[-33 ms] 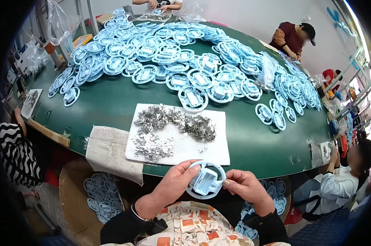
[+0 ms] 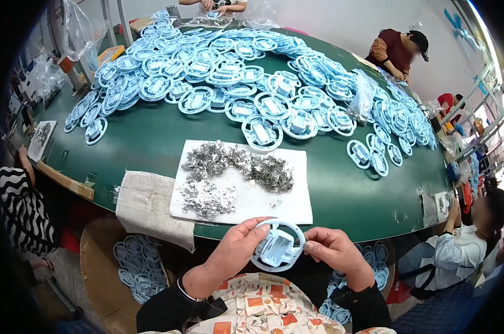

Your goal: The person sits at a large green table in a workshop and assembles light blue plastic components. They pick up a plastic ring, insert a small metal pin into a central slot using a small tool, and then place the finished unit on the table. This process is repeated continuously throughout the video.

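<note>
On my feed the left hand [image 2: 236, 245] pinches a blue wheel-shaped part [image 2: 278, 251] between thumb and fingers; the right hand [image 2: 336, 253] curls at the opposite rim, whether gripping I can't tell

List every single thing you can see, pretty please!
held plastic wheel: one, light blue, between both hands
loose plastic wheels: too many to count, light blue, heaped across the table
table: one, green, ahead
flat pad: one, white, near table edge
metal bits: countless, silvery, on the pad
cloth: one, greyish-white, left of pad
cardboard box: one, brown, lower left
other people: at least five, varied clothes, around
left hand: one, bare, wheel's left rim
right hand: one, bare, wheel's right rim
</note>
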Motion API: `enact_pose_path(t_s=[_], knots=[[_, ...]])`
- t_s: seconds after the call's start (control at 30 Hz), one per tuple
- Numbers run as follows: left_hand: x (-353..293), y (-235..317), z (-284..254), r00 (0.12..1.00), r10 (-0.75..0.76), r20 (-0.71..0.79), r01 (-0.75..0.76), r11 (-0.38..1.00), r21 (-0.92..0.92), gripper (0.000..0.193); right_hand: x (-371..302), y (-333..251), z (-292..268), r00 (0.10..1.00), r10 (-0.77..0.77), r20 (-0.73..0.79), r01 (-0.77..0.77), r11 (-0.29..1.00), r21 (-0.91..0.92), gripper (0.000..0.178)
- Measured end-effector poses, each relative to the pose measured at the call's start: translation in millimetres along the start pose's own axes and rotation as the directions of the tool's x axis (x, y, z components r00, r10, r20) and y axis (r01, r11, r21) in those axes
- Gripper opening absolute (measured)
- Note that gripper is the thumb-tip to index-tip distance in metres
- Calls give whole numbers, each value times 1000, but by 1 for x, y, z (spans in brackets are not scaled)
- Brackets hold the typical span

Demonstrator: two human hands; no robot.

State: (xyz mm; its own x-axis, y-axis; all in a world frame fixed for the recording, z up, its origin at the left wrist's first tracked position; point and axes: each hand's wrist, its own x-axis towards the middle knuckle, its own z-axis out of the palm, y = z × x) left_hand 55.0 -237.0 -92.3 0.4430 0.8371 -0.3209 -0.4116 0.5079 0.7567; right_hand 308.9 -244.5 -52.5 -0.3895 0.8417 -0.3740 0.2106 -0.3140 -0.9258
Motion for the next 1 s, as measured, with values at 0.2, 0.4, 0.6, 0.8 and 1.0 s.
enact_pose_path(t_s=[0.2,0.4,0.6,0.8,1.0], knots=[[-14,12,-10,999,-36,-15,38,987,154,32,45,-29,8,913,-367,-179,202,786,-584,17],[-15,23,-18,999,28,-26,-25,993,115,30,84,-27,19,873,-482,-70,252,570,-782,15],[-7,24,-26,985,164,-51,-156,979,131,26,97,-30,24,852,-524,-2,268,440,-857,15],[1,24,-24,974,199,-107,-183,973,139,24,104,-33,18,833,-544,-100,317,618,-720,13],[6,20,-22,966,230,-119,-214,968,130,24,103,-32,17,816,-572,-86,355,612,-707,12]])
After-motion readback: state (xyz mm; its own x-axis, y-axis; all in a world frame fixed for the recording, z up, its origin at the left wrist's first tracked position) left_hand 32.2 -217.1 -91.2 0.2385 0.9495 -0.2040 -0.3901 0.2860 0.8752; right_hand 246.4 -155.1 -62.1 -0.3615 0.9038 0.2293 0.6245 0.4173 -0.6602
